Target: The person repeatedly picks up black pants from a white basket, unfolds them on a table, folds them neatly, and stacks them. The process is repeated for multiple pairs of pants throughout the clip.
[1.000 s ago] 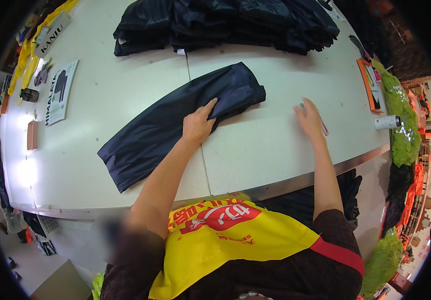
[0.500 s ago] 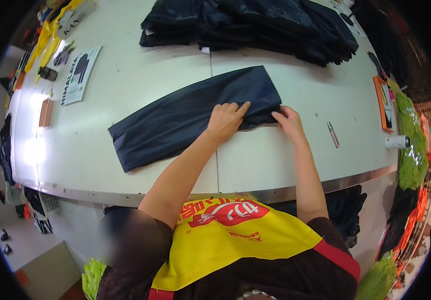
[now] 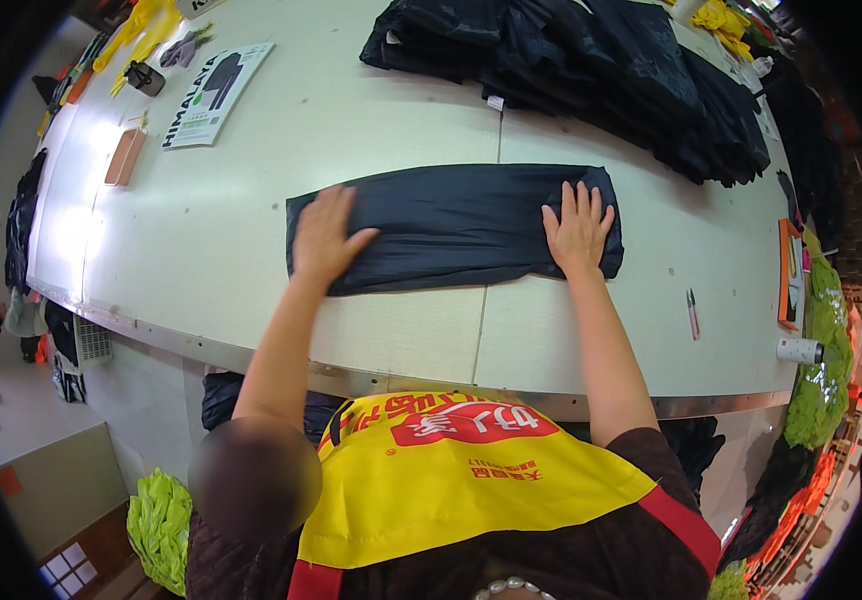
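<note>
A dark navy garment [image 3: 441, 225], folded into a long flat strip, lies across the white table in front of me. It looks like folded trousers, though I cannot be sure of the kind. My left hand [image 3: 326, 238] rests flat on its left end, thumb spread toward the middle. On its right end lies my right hand [image 3: 579, 230], palm down with the fingers apart. Light creases run along the cloth between the two hands. Neither hand grips anything.
Beyond the garment stands a pile of folded dark garments [image 3: 591, 80]. At right lie small snips [image 3: 693, 314], an orange box [image 3: 789, 275] and a white cylinder [image 3: 799, 350]. At left are a printed bag [image 3: 219, 97], a brown block [image 3: 126, 157] and a black cup [image 3: 145, 78].
My left hand has moved to the garment's left end, and my right hand has let go of the edge and flattened. The strip has turned from slanted to nearly level.
</note>
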Demonstrator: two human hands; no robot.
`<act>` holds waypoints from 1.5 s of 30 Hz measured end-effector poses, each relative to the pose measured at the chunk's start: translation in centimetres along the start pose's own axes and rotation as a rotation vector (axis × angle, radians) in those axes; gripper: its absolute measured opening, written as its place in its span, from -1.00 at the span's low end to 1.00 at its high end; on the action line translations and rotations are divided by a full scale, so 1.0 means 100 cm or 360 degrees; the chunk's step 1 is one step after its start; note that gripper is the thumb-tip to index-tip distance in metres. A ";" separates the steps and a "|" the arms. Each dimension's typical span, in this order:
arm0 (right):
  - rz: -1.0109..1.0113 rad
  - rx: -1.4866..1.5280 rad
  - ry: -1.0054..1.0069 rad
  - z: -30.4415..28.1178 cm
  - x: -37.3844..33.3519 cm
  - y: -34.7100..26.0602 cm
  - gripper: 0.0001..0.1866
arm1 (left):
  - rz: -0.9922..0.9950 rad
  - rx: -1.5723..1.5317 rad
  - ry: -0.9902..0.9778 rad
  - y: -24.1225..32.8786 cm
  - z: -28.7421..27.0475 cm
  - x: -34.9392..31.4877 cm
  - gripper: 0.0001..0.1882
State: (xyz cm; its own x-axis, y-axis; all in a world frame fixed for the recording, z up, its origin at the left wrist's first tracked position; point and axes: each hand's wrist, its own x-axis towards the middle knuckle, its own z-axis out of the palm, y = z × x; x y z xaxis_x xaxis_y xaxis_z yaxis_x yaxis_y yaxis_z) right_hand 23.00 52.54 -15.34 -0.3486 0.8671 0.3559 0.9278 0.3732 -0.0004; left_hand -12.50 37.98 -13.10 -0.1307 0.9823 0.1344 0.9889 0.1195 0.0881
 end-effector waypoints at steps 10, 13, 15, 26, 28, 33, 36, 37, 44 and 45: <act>0.0031 -0.0069 -0.0009 -0.027 0.016 -0.027 -0.47 | -0.1069 -0.0839 0.0031 -0.039 -0.010 -0.053 -0.31; -0.0287 0.0908 0.0188 -0.046 0.017 -0.095 -0.51 | -0.1236 -0.1227 -0.0177 -0.035 -0.025 -0.046 -0.43; -0.0207 0.1178 -0.0048 -0.032 -0.006 -0.135 -0.54 | -0.1380 -0.1860 -0.0509 -0.051 -0.027 -0.042 -0.51; 0.0519 0.2729 -0.0959 -0.010 -0.054 -0.142 -0.53 | -0.0485 -0.2592 -0.0510 0.153 -0.169 0.058 -0.67; 0.0432 0.2638 -0.0830 0.000 -0.062 -0.137 -0.52 | 0.0082 -0.2545 -0.0693 0.193 -0.121 0.069 -0.74; 0.0307 0.2418 -0.0620 0.016 -0.076 -0.123 -0.49 | 0.0525 -0.0641 0.0324 0.180 -0.046 0.042 -0.55; 0.0268 0.2337 -0.0564 0.020 -0.078 -0.124 -0.48 | 0.0307 -0.0674 -0.0027 0.159 -0.012 0.038 -0.46; 0.0254 0.2318 -0.0568 0.022 -0.077 -0.124 -0.47 | 0.0282 -0.0758 -0.0169 0.158 -0.010 0.041 -0.46; 0.1913 0.3170 -0.0912 -0.030 -0.077 -0.092 -0.55 | 0.0319 -0.0457 0.0092 0.172 0.023 0.038 -0.50; 0.1583 0.2685 -0.0833 -0.039 -0.091 -0.077 -0.58 | 0.0266 -0.0432 0.0112 0.172 0.027 0.033 -0.49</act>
State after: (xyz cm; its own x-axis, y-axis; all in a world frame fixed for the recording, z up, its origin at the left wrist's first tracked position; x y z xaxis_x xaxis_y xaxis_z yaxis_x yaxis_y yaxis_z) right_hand 19.49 40.50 -14.93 -0.1822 0.8025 -0.5682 -0.1337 -0.5927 -0.7942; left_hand 4.29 43.70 -13.77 0.0180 0.9715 0.2366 0.9434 -0.0949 0.3178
